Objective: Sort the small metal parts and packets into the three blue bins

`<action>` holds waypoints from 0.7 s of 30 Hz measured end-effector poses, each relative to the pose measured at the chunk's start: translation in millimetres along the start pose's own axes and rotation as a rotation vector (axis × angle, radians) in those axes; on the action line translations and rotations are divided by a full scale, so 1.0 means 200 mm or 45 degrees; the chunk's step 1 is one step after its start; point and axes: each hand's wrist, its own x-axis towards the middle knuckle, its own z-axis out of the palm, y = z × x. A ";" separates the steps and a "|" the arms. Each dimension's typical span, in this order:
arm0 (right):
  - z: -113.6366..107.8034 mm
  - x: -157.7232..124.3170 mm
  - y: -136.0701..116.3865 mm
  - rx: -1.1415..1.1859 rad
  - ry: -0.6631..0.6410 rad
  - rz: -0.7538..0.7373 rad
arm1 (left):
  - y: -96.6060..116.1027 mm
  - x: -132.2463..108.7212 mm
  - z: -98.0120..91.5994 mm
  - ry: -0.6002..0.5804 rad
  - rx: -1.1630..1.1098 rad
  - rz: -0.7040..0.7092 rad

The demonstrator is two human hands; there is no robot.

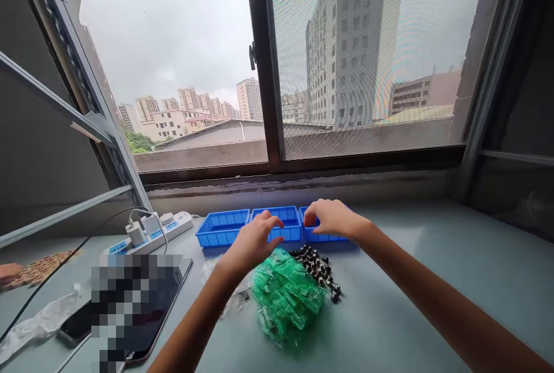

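Observation:
My left hand (258,237) hovers in front of the middle blue bin (277,212), thumb and fingers apart, nothing seen between them. Over the right blue bin (331,238) hangs my right hand (332,216); its fingers curve downward, with a gap between thumb and fingers and no object visible there. Below both hands lies a heap of green plastic packets (288,298). Small dark and silvery bolt-like metal pieces (318,266) are scattered along its right side. The left blue bin (223,237) stands beside the middle one.
Clear plastic bags (236,301) lie left of the green heap. Further left are a tablet (160,309), a dark phone (78,324) and a white power strip (151,234) with cables. Another person's hand (9,272) touches small brownish pieces (43,269). A window sill (208,191) borders the table.

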 end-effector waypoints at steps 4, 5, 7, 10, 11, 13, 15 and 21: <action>0.05 0.03 0.00 -0.107 -0.003 0.080 | 0.28 -0.06 0.01 -0.613 -0.057 0.167; 0.06 0.04 0.00 -0.127 -0.015 0.095 | 0.34 -0.07 0.02 -0.694 0.004 0.137; 0.08 0.06 0.02 -0.154 -0.037 0.111 | 0.43 -0.10 0.05 -0.662 0.066 0.103; 0.10 0.07 0.05 -0.160 -0.052 0.106 | 0.49 -0.11 0.09 -0.587 0.129 0.101; 0.10 0.08 0.06 -0.156 -0.055 0.103 | 0.49 -0.11 0.09 -0.588 0.167 0.105; 0.10 0.08 0.06 -0.140 -0.058 0.102 | 0.49 -0.11 0.08 -0.640 0.262 0.133; 0.10 0.08 0.06 -0.117 -0.054 0.103 | 0.47 -0.10 0.05 -0.701 0.348 0.186; 0.04 0.05 0.05 -0.011 -0.014 0.084 | 0.39 -0.01 -0.13 -0.673 0.349 0.332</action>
